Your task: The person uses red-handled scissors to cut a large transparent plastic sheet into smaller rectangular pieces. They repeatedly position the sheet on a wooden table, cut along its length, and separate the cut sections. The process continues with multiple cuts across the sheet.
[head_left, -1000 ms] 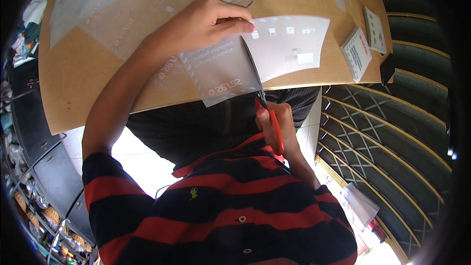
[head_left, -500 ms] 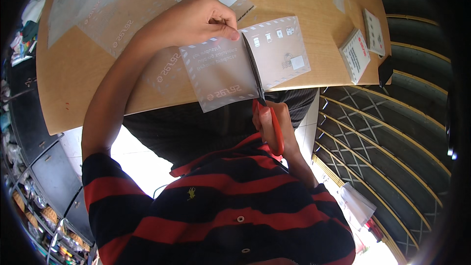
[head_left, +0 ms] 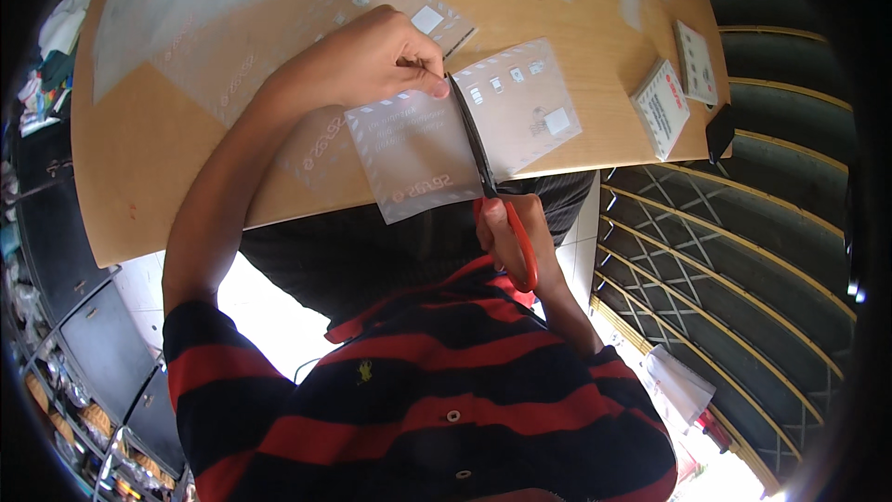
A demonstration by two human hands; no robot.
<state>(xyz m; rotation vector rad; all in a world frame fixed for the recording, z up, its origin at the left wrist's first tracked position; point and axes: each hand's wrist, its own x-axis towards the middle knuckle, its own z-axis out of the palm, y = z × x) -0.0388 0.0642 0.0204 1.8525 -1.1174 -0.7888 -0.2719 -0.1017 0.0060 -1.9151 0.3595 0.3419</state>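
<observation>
Head view: left hand [head_left: 395, 56] pinches the far edge of a translucent, rectangular plastic sheet [head_left: 413, 156]; right hand [head_left: 536, 223] grips red-handled, dark-bladed scissors [head_left: 474, 139]—keep it taut, cut straight!

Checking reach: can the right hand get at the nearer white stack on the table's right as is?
Probably not to grasp it: the right hand holds the scissors. The white stack itself lies uncovered, with no visible barrier between.

Open lane over tabletop [head_left: 606, 60] between sheet [head_left: 522, 110] and card stack [head_left: 662, 110]; left hand [head_left: 401, 54], scissors [head_left: 477, 149] block way leftward.
</observation>
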